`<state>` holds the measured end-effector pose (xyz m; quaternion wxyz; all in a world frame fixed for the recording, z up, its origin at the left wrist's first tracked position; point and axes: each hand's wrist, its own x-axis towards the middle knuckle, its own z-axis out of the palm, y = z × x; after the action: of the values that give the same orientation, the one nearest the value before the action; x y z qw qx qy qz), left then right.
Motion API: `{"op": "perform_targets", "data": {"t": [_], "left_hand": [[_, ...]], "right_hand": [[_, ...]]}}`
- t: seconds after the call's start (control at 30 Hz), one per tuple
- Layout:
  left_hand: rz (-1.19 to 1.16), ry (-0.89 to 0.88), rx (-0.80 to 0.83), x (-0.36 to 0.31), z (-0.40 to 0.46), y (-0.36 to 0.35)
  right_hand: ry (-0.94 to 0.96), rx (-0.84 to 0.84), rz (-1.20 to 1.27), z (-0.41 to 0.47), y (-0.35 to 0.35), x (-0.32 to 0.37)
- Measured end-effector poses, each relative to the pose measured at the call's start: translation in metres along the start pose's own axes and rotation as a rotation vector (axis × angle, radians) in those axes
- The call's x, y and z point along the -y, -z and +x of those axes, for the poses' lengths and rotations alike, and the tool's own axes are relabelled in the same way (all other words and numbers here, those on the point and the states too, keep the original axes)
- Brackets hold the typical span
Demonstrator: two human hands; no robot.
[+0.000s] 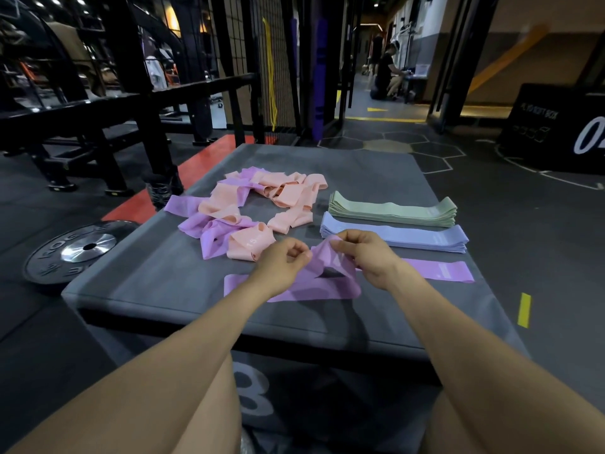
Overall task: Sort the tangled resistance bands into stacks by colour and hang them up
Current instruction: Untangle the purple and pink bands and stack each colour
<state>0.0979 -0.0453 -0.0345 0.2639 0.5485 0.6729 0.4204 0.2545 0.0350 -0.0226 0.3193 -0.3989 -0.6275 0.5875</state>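
Both hands hold one purple band (314, 283) above the near part of the grey padded box (157, 280). My left hand (281, 267) pinches its upper left fold; my right hand (370, 257) pinches its upper right edge. The band's lower part lies on the box. A flat purple band (438, 271) lies to the right, partly behind my right hand. Beyond it sit a stacked blue pile (419, 239) and a stacked green pile (393, 211). A tangle of peach and purple bands (252, 211) lies at the far left of the box.
A black weight plate (78, 249) lies on the floor left of the box. A black rack (131, 103) stands behind it. A black plyo box (553, 129) sits far right. A person (386, 73) crouches in the distant corridor. Yellow and purple bands (271, 70) hang on the mesh wall.
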Motion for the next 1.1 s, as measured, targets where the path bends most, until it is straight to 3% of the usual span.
{"op": "perform_targets", "data": {"t": [0.23, 0.37, 0.47, 0.63, 0.77, 0.9, 1.1], "left_hand": [[-0.147, 0.079, 0.004, -0.020, -0.007, 0.013], [-0.102, 0.008, 0.059, -0.035, -0.014, 0.023], [0.014, -0.061, -0.029, -0.044, -0.015, 0.035], [0.024, -0.129, -0.109, -0.063, -0.016, 0.069], [-0.006, -0.159, -0.131, -0.082, -0.018, 0.089], [-0.015, -0.172, -0.144, -0.104, -0.021, 0.102], [-0.055, -0.176, -0.119, -0.115, -0.024, 0.108]], "right_hand": [[-0.001, 0.073, 0.072, -0.012, -0.012, 0.017], [0.045, 0.104, 0.071, -0.018, -0.022, 0.035], [0.064, 0.108, 0.119, -0.021, -0.028, 0.052], [0.246, 0.038, -0.092, -0.024, -0.033, 0.083], [0.369, 0.098, -0.224, -0.028, -0.041, 0.113], [0.405, 0.081, -0.362, -0.034, -0.046, 0.136], [0.388, 0.017, -0.370, -0.034, -0.044, 0.153]]}}
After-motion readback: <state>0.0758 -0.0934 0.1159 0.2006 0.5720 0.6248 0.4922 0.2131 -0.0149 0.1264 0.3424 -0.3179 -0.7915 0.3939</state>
